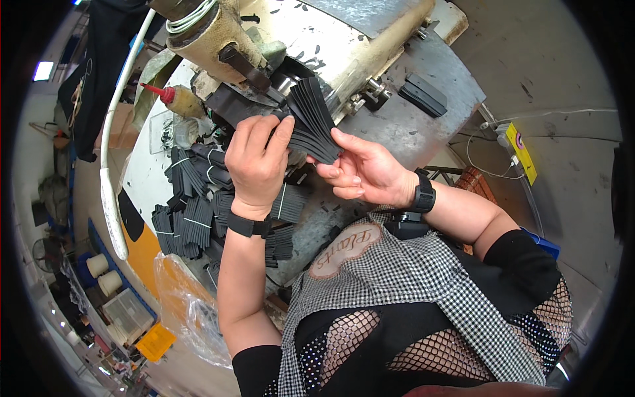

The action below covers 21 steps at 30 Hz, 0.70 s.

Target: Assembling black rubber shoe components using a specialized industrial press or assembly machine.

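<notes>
Shows ribbed, banded black bundles near left edge of table. Grasps bowed, fanned stack of matte strips in right hand, inward of near edge; curls left hand beside stack; cannot tell whether gripping. Points long axis forward, slightly left, toward cream machine.

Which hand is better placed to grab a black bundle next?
Probably your left hand: it is right beside the black bundles, while your right hand is farther off, holding the fanned black strips.
</notes>
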Each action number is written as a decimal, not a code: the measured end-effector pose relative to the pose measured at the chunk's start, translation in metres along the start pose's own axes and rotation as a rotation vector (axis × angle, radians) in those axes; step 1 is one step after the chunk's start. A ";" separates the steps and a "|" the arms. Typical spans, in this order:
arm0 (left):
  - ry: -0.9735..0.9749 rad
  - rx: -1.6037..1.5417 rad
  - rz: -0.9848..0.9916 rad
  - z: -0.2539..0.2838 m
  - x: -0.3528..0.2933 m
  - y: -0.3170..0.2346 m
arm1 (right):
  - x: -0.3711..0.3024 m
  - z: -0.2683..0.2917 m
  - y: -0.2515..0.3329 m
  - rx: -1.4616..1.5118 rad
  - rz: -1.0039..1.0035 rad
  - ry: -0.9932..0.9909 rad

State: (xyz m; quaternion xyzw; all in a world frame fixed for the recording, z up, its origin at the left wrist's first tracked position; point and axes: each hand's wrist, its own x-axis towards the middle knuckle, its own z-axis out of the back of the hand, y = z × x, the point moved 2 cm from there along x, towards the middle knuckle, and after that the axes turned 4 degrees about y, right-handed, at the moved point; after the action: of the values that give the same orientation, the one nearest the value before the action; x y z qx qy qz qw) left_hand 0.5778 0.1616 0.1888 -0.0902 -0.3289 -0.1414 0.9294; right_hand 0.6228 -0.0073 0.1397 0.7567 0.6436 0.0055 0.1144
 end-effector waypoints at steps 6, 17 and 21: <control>-0.050 -0.011 -0.017 -0.002 -0.006 0.002 | -0.002 -0.002 -0.002 -0.021 -0.030 0.017; -0.058 -0.080 0.009 -0.004 -0.002 0.002 | -0.003 -0.002 -0.002 -0.028 -0.032 0.016; -0.080 0.004 -0.009 -0.003 0.004 -0.001 | -0.003 -0.003 -0.001 -0.014 0.010 0.014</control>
State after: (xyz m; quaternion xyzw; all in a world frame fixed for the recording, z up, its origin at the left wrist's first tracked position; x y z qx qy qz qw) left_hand 0.5823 0.1590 0.1891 -0.0925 -0.3662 -0.1412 0.9151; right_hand 0.6209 -0.0096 0.1427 0.7589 0.6407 0.0161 0.1151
